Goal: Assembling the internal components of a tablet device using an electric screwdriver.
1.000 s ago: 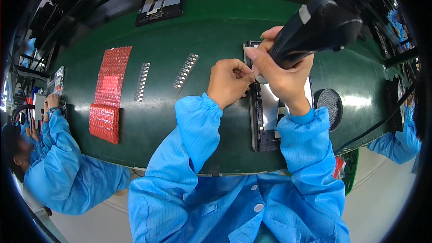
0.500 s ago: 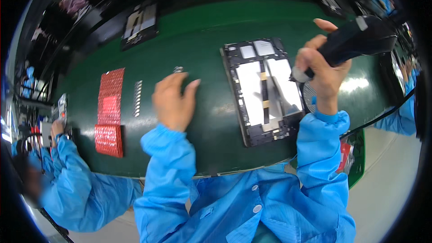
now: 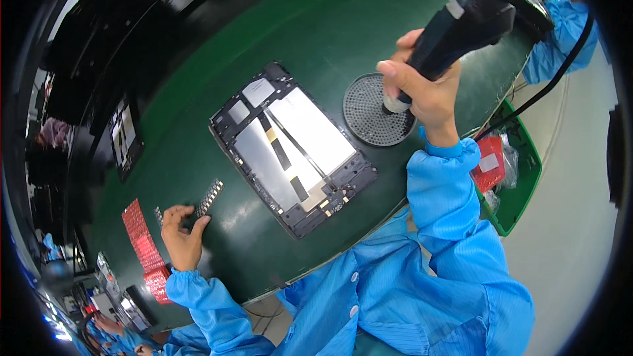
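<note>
My right hand (image 3: 425, 89) grips a black electric screwdriver (image 3: 461, 29) with its tip pointing down. That tip is over a round grey perforated tray (image 3: 376, 115), and whether it touches is hard to tell. In the middle of the green table lies an opened tablet-like device (image 3: 316, 132) with silver battery panels and a dark frame. At left, my left hand (image 3: 183, 237) rests low with thumb and fingers apart, beside a narrow strip of small metallic parts (image 3: 211, 196). The fingers partly cover the strip's near end.
Red bubble wrap (image 3: 142, 240) lies left of my left hand, near a second small strip (image 3: 158, 215). Another opened device (image 3: 124, 135) is at the far left. A green bin (image 3: 517, 188) with packaging stands beside the table's right edge. The black cable (image 3: 547, 95) runs past it. Co-workers sit nearby.
The view has turned, so the device appears tilted and further left. My right hand with the screwdriver has moved from the device's edge to over the tray. More of the strip beside my left hand shows.
</note>
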{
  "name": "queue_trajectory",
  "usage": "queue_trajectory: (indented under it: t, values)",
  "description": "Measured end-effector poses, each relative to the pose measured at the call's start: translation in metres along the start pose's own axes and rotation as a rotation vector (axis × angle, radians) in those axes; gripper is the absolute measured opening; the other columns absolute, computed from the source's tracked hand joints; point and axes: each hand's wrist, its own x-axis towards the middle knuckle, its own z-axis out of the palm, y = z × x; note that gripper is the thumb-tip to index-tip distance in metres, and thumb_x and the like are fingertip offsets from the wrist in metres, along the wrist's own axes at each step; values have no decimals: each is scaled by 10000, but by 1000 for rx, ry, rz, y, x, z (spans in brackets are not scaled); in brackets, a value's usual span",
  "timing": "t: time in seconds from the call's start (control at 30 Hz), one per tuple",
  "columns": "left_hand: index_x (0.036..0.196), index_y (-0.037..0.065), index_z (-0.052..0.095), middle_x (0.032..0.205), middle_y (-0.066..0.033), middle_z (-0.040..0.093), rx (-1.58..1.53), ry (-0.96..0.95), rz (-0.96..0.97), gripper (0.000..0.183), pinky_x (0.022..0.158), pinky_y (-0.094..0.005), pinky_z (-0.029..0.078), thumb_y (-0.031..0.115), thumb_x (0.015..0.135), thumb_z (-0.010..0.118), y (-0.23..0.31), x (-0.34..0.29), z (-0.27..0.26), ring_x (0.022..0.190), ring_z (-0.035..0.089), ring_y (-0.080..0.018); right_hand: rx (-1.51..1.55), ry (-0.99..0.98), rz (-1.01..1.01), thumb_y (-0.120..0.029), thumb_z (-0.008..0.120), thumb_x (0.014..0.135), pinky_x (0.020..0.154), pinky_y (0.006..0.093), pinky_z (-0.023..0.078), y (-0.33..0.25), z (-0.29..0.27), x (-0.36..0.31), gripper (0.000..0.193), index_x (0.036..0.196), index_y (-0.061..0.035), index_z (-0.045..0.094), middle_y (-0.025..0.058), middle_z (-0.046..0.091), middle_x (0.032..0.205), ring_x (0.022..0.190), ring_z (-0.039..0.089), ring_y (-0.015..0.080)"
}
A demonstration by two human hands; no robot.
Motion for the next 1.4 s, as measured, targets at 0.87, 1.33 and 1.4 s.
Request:
queue_trajectory:
  t: [0.87,1.33,1.4]
  values:
    - [756,-18,685,687,-67,641,-182,-105,-58,131,568,-233,438,45,685,776,-25,3,-12,625,570,-109,-136,-3,73,-3,762,713,449,215,402,2,15,-5,323,987,-9,590,13,587,638,502,532,76]
    - [716,-12,648,729,-100,628,-208,18,83,118,485,-266,441,47,702,749,-3,0,-2,578,593,-166,226,-358,12,-9,724,747,486,211,427,-18,149,4,336,1034,16,551,37,602,651,516,561,94]
    - [732,-7,637,850,-110,662,-377,86,212,99,524,-264,499,27,715,728,10,-2,15,645,636,-192,118,-395,50,-9,749,725,459,201,417,-13,178,6,287,963,11,590,16,605,612,496,559,79]
